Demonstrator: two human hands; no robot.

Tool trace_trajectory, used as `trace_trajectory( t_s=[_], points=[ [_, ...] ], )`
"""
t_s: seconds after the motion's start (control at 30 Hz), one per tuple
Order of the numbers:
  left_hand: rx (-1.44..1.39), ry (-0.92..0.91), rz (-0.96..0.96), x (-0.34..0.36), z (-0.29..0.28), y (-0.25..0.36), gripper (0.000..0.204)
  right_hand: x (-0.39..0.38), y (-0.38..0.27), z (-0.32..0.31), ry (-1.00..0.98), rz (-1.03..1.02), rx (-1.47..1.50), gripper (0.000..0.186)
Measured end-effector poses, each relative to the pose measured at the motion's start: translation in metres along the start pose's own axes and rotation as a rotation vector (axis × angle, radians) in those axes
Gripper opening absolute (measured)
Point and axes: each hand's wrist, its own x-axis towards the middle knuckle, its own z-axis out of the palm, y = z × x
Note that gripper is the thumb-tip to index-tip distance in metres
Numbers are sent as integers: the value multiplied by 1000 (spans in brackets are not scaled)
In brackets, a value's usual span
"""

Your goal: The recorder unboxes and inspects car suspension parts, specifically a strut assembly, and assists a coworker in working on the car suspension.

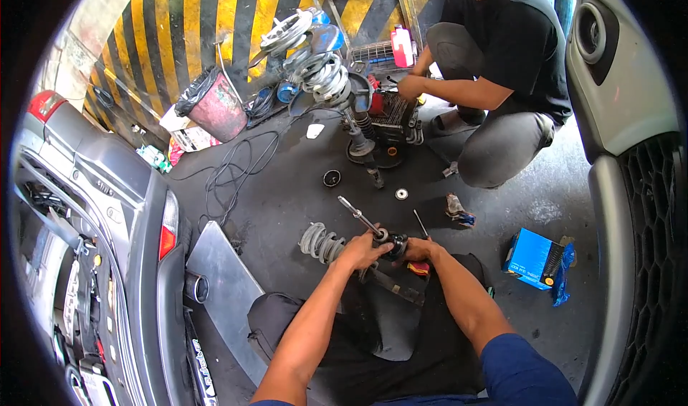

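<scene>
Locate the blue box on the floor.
Head view, right side: the blue box lies on the grey floor, right of the person's right hand and beside the car bumper.

Both forearms extended forward; left hand, right hand curled shut, close together.

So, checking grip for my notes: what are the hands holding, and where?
Both hands, left and right, grip the black shock absorber strut with shiny rod at its upper body.
</scene>
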Motion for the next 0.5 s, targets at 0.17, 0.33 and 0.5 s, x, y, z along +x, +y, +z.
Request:
trace_trajectory(
  t_s=[0.17, 0.33, 0.5],
  points=[
    [119, 298, -6, -30, -114, 97, 52, -10, 23, -3, 91, -53, 33, 56],
    [-63, 1087, 502, -63, -208, 127, 38, -3, 7, -5, 6, -160, 194, 45],
    [-36, 1203, 755, -63, -242, 156, 42, -1, 9, -9, -31, -221, 187, 47]
  ],
)
